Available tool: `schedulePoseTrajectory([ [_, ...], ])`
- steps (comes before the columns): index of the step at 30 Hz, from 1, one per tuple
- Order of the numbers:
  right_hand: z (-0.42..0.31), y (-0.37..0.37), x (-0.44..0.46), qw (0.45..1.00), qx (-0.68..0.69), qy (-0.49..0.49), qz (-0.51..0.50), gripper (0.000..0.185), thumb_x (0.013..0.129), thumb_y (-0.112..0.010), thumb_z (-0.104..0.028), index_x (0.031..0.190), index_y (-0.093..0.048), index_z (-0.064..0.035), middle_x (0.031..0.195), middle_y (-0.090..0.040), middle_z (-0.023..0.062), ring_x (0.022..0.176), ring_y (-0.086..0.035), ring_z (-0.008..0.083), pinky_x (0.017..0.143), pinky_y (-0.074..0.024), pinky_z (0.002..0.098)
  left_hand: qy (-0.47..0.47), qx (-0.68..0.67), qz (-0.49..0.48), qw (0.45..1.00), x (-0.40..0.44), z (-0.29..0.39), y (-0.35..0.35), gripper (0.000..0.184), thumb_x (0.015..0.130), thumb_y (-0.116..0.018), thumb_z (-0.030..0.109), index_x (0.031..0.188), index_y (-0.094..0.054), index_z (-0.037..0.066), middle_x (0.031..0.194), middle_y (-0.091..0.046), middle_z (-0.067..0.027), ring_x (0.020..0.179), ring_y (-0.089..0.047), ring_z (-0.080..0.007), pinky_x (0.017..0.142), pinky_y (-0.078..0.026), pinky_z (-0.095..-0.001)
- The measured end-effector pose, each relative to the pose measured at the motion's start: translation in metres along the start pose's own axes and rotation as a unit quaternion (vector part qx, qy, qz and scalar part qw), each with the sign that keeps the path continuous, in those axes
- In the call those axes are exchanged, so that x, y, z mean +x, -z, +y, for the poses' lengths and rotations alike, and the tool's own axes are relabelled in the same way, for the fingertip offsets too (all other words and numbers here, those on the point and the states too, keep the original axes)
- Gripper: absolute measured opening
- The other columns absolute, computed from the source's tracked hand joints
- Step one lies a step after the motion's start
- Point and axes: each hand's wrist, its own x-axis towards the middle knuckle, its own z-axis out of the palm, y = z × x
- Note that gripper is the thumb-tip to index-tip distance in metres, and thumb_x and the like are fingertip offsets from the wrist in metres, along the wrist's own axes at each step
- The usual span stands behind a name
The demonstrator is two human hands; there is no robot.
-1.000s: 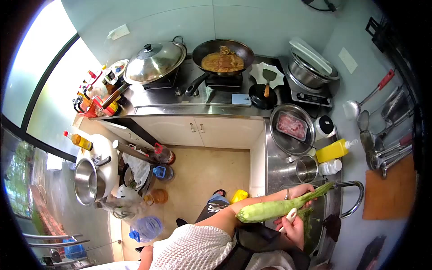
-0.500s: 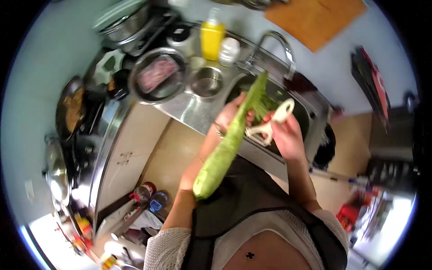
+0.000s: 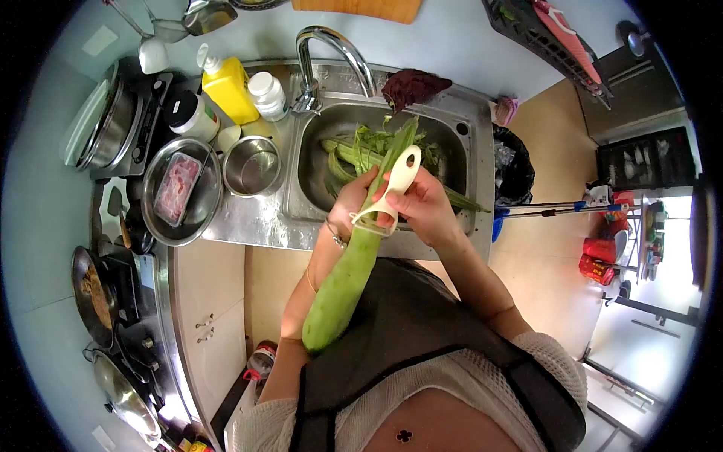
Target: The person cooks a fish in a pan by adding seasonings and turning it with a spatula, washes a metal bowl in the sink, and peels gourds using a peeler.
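Note:
A long green gourd (image 3: 343,290), thick and rounded near my body and narrowing toward the sink, lies slanted in front of my apron. My left hand (image 3: 352,197) is closed around its narrow upper part from beneath, fingers partly hidden behind it. In my right hand (image 3: 423,209) a cream-coloured peeler (image 3: 403,175) is gripped by its handle. The peeler's blade end lies over the gourd, just below my left hand; whether it touches the skin I cannot tell. Green strips and leafy greens (image 3: 354,154) lie in the sink (image 3: 309,169) beneath my hands.
A curved faucet (image 3: 331,34) rises behind the sink, beside a dark red cloth-like item (image 3: 414,89). To the left stand a steel pot (image 3: 252,167), a bowl (image 3: 162,230) with packaged meat (image 3: 179,188), a yellow pump bottle (image 3: 230,90) and a white jar (image 3: 267,98).
My view has turned, so the sink shows more fully. The peeler has gone from beside the gourd to over it, its blade end now across the green surface. Both hands keep their holds.

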Motion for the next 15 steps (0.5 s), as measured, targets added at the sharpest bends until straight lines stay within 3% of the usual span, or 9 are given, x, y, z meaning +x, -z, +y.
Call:
schedulePoseTrajectory([
  [2,0.002,0.002,0.003,1.0,0.001,-0.015,-0.002,0.024,0.078,-0.055,-0.005,0.099,-0.047,0.0008,0.084,-0.058,0.0095,0.076,-0.056,0.0162,0.063,-0.0479,0.0272,0.032,0.001,-0.111,0.993,0.0,0.0,0.006,0.034,0.091,-0.029,0.034,0.098,-0.048,0.008,0.072,-0.056,-0.0072,0.052,-0.055,-0.0176,0.044,-0.046,-0.0277],
  [3,0.004,0.005,0.005,1.0,0.002,-0.013,-0.003,0.024,0.078,-0.055,-0.005,0.099,-0.047,0.0008,0.084,-0.058,0.0095,0.076,-0.056,0.0162,0.063,-0.0479,0.0272,0.031,0.004,-0.11,0.993,0.002,-0.001,0.011,0.034,0.091,-0.029,0.034,0.098,-0.048,0.008,0.072,-0.056,-0.0072,0.052,-0.055,-0.0176,0.044,-0.046,-0.0277],
  [5,0.005,0.016,0.014,0.998,-0.06,-0.001,0.014,0.023,0.077,-0.054,-0.004,0.099,-0.047,0.0008,0.083,-0.058,0.0096,0.071,-0.057,0.0158,0.06,-0.0479,0.0266,-0.005,-0.041,-0.061,0.997,0.003,-0.005,0.011,0.03,0.091,-0.031,0.032,0.095,-0.049,0.008,0.069,-0.055,-0.0069,0.051,-0.054,-0.017,0.044,-0.046,-0.0286],
  [6,0.005,0.022,0.02,0.993,-0.109,0.037,0.034,0.023,0.078,-0.052,-0.002,0.1,-0.045,0.0009,0.083,-0.057,0.0108,0.066,-0.056,0.0161,0.057,-0.0471,0.026,-0.067,0.051,0.095,0.992,-0.001,-0.007,-0.001,0.027,0.09,-0.034,0.03,0.09,-0.05,0.008,0.062,-0.052,-0.0039,0.048,-0.05,-0.0142,0.043,-0.043,-0.0268],
  [7,0.004,0.031,0.03,0.983,-0.158,0.076,0.053,0.024,0.079,-0.05,0.0,0.101,-0.044,0.0009,0.084,-0.057,0.012,0.061,-0.056,0.0164,0.054,-0.0463,0.0253,-0.068,0.054,0.094,0.992,0.0,-0.01,0.001,0.027,0.09,-0.034,0.03,0.09,-0.05,0.008,0.062,-0.052,-0.0039,0.048,-0.05,-0.0142,0.043,-0.043,-0.0268],
  [9,0.003,0.049,0.049,0.989,-0.114,0.033,0.085,0.02,0.08,-0.048,-0.002,0.1,-0.045,0.001,0.081,-0.057,0.0102,0.059,-0.055,0.015,0.053,-0.0452,0.025,-0.051,0.251,0.086,0.963,0.004,-0.013,0.013,0.022,0.09,-0.036,0.03,0.092,-0.046,0.011,0.067,-0.046,-0.0026,0.055,-0.043,-0.0107,0.045,-0.036,-0.0216],
  [11,0.01,0.085,0.076,0.96,-0.2,0.127,0.152,0.015,0.081,-0.049,-0.004,0.095,-0.047,0.0011,0.077,-0.058,0.0088,0.058,-0.055,0.0129,0.052,-0.0451,0.0246,-0.016,0.168,0.092,0.981,0.011,-0.01,0.025,0.031,0.091,-0.033,0.035,0.082,-0.048,0.009,0.06,-0.046,-0.0005,0.048,-0.04,-0.0098,0.043,-0.034,-0.0218],
  [13,0.012,0.115,0.096,0.915,-0.293,0.13,0.245,0.012,0.081,-0.052,-0.008,0.088,-0.05,0.0016,0.072,-0.058,0.008,0.056,-0.055,0.0114,0.05,-0.0449,0.0248,0.029,0.154,0.048,0.986,0.008,-0.01,0.028,0.031,0.092,-0.027,0.035,0.091,-0.046,0.011,0.062,-0.039,-0.0008,0.052,-0.035,-0.0112,0.043,-0.03,-0.0216],
  [15,0.017,0.121,0.104,0.909,-0.292,0.121,0.271,0.012,0.08,-0.055,-0.009,0.083,-0.051,0.0024,0.069,-0.058,0.0081,0.053,-0.055,0.0111,0.048,-0.0444,0.0254,0.025,0.128,0.046,0.99,0.008,-0.014,0.027,0.031,0.092,-0.027,0.036,0.091,-0.046,0.01,0.062,-0.039,-0.0013,0.052,-0.035,-0.0114,0.043,-0.03,-0.0217],
])
